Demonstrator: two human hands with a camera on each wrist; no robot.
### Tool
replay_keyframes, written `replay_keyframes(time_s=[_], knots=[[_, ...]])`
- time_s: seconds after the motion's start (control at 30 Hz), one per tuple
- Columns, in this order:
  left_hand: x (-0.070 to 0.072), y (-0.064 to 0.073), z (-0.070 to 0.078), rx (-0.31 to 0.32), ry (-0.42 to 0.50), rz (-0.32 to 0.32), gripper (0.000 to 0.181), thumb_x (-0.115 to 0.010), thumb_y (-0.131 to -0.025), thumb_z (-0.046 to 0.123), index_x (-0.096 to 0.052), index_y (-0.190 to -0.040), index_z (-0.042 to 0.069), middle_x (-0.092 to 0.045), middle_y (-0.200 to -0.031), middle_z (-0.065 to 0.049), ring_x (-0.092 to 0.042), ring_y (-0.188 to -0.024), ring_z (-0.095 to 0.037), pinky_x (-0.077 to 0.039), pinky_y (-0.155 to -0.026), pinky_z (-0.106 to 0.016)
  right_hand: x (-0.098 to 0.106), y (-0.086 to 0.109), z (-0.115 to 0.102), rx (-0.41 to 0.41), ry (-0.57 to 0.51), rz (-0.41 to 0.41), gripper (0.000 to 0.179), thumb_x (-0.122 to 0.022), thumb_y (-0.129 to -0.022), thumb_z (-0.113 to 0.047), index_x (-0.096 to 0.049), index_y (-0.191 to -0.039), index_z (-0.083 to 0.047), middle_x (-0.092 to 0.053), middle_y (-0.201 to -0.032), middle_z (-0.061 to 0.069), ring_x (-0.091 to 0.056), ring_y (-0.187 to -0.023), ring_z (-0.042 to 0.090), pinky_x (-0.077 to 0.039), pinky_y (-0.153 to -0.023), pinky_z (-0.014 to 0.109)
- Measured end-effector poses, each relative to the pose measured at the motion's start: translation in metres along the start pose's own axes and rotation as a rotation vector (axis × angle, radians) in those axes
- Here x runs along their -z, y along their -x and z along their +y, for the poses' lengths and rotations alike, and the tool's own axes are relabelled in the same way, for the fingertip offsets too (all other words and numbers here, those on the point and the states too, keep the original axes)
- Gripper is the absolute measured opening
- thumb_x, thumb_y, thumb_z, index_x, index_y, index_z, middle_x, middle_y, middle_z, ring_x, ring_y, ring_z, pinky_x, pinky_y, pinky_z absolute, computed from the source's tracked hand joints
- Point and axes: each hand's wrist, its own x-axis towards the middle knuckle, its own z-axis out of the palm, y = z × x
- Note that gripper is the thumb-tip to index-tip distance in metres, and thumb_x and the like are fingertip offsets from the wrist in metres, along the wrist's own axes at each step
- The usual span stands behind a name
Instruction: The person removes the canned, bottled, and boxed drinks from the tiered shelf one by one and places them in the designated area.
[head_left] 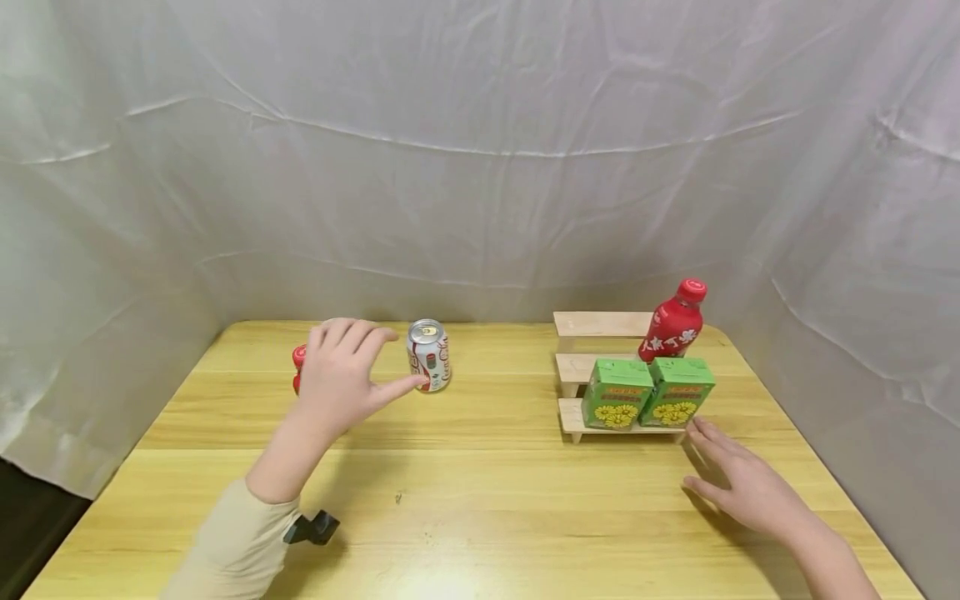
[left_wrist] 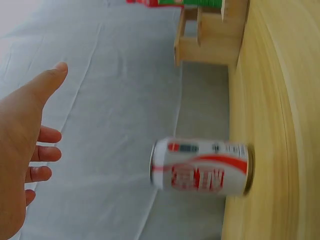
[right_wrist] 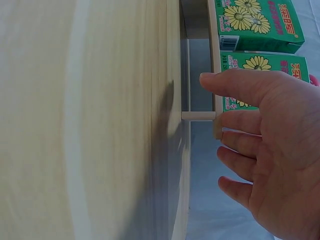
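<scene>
A white and red Coca-Cola can (head_left: 430, 357) stands upright on the table, left of the middle. My left hand (head_left: 341, 371) hovers just left of it, thumb and fingers spread apart with nothing between them; in the left wrist view a gap shows between this hand (left_wrist: 22, 145) and the can (left_wrist: 200, 167). Partly hidden behind the left hand is a red-capped item (head_left: 298, 367). My right hand (head_left: 750, 487) is beside the front right corner of the wooden stepped rack (head_left: 581, 367), fingers extended. Two green drink cartons (head_left: 618, 396) with yellow flowers sit on the rack's lowest step.
A red bottle (head_left: 675, 321) leans slightly on the rack behind the cartons. Grey-white cloth (head_left: 480, 208) hangs behind and at both sides of the wooden table (head_left: 480, 500). A black strap piece (head_left: 313, 528) sticks out from the left sleeve.
</scene>
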Motion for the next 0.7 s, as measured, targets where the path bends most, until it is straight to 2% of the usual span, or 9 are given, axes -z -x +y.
replay_keyframes(time_s=[0.13, 0.27, 0.5, 0.7], knots=[[-0.014, -0.011, 0.014, -0.059, 0.001, -0.040, 0.067, -0.069, -0.069, 0.070, -0.068, -0.098, 0.010, -0.068, -0.092, -0.005, -0.057, -0.088, -0.027, -0.037, -0.075, -0.044, 0.001, 0.000, -0.001, -0.005, -0.003, -0.006, 0.078, -0.073, -0.084, -0.039, -0.044, -0.142, 0.004, -0.035, -0.152, 0.027, -0.040, -0.131, 0.052, -0.035, -0.101, 0.065], [-0.025, -0.023, 0.028, -0.098, 0.009, -0.077, 0.065, -0.072, -0.067, 0.068, -0.069, -0.099, 0.012, -0.069, -0.096, -0.002, -0.057, -0.091, -0.025, -0.039, -0.077, -0.042, 0.002, 0.000, -0.002, -0.012, -0.014, -0.011, 0.078, -0.073, -0.084, -0.040, -0.044, -0.142, 0.003, -0.035, -0.152, 0.027, -0.040, -0.132, 0.051, -0.035, -0.101, 0.065], [-0.040, -0.041, 0.051, -0.152, -0.001, -0.113, 0.066, -0.065, -0.072, 0.073, -0.068, -0.104, 0.015, -0.067, -0.099, 0.000, -0.057, -0.095, -0.022, -0.040, -0.082, -0.042, 0.001, 0.000, -0.003, -0.015, -0.008, -0.007, 0.077, -0.073, -0.084, -0.040, -0.045, -0.142, 0.003, -0.036, -0.151, 0.027, -0.041, -0.131, 0.052, -0.035, -0.101, 0.065], [-0.054, -0.056, 0.068, -0.183, 0.022, -0.100, 0.065, -0.061, -0.076, 0.074, -0.068, -0.106, 0.017, -0.067, -0.101, 0.001, -0.057, -0.096, -0.021, -0.040, -0.082, -0.040, 0.001, 0.000, -0.002, -0.009, -0.010, -0.004, 0.077, -0.072, -0.085, -0.041, -0.045, -0.142, 0.004, -0.036, -0.151, 0.027, -0.041, -0.131, 0.052, -0.035, -0.100, 0.065]])
